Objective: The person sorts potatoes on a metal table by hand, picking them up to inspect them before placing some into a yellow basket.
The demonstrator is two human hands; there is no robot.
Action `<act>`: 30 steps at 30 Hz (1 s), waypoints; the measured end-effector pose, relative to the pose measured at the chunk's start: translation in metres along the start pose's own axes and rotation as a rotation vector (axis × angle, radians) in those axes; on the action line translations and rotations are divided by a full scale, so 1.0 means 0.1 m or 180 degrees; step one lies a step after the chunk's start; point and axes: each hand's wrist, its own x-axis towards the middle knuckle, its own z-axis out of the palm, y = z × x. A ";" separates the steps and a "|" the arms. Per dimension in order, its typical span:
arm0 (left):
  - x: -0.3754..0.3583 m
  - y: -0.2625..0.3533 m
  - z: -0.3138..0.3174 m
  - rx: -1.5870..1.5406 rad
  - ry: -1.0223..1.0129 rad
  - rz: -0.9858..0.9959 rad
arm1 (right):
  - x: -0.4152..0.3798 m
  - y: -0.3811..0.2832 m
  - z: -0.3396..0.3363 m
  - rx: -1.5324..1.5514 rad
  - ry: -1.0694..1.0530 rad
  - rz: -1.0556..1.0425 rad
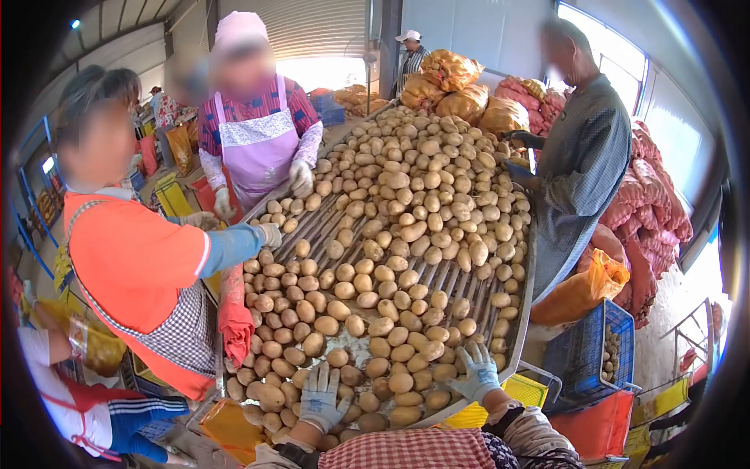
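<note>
Head view: we log our left hand [319,400], in a pale white-and-blue glove, fingers spread against tan, oval, loose potatoes [401,383]; our right hand [476,377], gloved alike, is spread too, nothing visibly clasped. Between them lie the closest potatoes, several long axes crosswise. Our right hand is nearer the side rim of the slatted grey metal table [447,273]; bare slats show farther ahead.
</note>
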 end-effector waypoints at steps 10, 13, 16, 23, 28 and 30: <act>0.09 -0.01 0.02 0.0065 -0.0177 0.0095 | 0.02 -0.01 0.02 -0.0057 0.0289 -0.0002; 0.10 -0.02 0.04 0.0067 -0.0179 0.0106 | 0.02 -0.03 -0.03 -0.0026 0.0291 -0.0009; 0.09 0.00 -0.04 0.0038 -0.0268 0.0058 | 0.01 -0.01 0.02 0.0005 0.0291 -0.0006; 0.08 0.00 -0.03 0.0157 -0.0285 0.0103 | 0.00 -0.03 -0.03 -0.0010 0.0270 -0.0013; 0.10 0.00 -0.04 0.0012 -0.0289 0.0018 | 0.01 -0.07 -0.09 0.0055 0.0237 0.0052; 0.09 0.01 -0.07 -0.0001 -0.0316 -0.0002 | -0.01 -0.06 -0.07 0.0059 0.0243 0.0043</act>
